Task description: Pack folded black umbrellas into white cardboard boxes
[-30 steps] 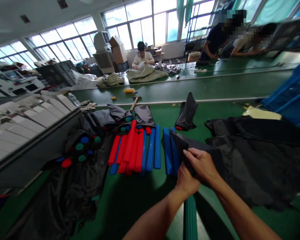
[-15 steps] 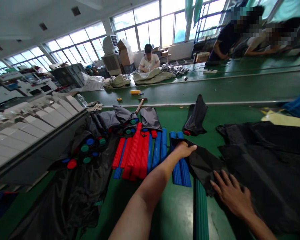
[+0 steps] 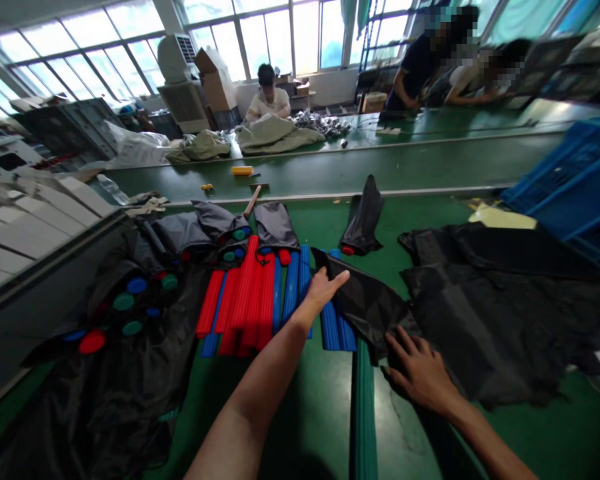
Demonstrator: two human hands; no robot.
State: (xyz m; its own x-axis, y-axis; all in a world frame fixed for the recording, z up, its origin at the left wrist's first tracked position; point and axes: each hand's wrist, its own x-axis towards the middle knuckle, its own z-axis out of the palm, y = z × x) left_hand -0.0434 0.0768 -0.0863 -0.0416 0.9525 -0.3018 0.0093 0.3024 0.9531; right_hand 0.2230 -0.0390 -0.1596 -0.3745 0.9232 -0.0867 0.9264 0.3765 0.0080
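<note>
A black fabric bag (image 3: 367, 300) lies slanting across the green table, its far left end over a pair of blue ribbed tubes (image 3: 331, 327). My left hand (image 3: 325, 290) is closed on that end, thumb stretched along the top and the other fingers partly hidden by the cloth. Resting on the bag's near right end, my right hand (image 3: 423, 370) is open with fingers spread. Green ribbed tubes (image 3: 365, 413) lie below the bag, between my forearms. Left of my left hand are red ribbed tubes (image 3: 245, 300) and more blue tubes (image 3: 291, 287).
Flat black bags (image 3: 480, 313) are piled at right, near a blue crate (image 3: 570, 180). Filled dark bags with coloured ends (image 3: 125, 302) crowd the left. One filled bag (image 3: 364, 217) lies beyond my hands, a hammer (image 3: 253, 199) farther left. Several people work across the table.
The view has swung right, so the scene sits farther left and more of the blue crate shows. The bag's far end has shifted slightly left over the blue tubes; both hands stay on it.
</note>
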